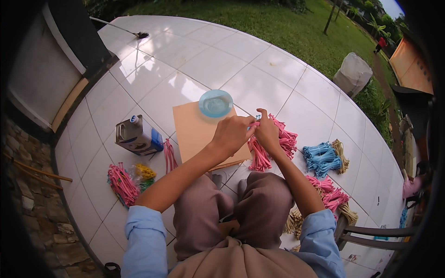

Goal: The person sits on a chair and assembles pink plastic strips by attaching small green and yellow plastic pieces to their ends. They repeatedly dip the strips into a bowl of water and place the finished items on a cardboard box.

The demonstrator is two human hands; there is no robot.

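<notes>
My left hand [232,134] is closed in a pinch on a thin pink strand [253,124]. My right hand [267,135] meets it from the right, its fingers bent around the same strand with one finger pointing up. A small light-blue bit shows by the fingertips, too small to name. Under and behind my right hand lie bundles of pink strands [286,139]. Below my left hand is a flat tan board [192,134]. A translucent blue bowl [216,104] rests at its far edge; I cannot tell what it contains.
Left of the board stand a blue-and-white metal can [141,139], loose pink strands [170,156], another pink bundle [122,185] and a yellow bundle [145,171]. To the right lie blue bundles [321,158], beige bundles [340,156] and a wooden chair [371,234]. White tiles border grass [241,18].
</notes>
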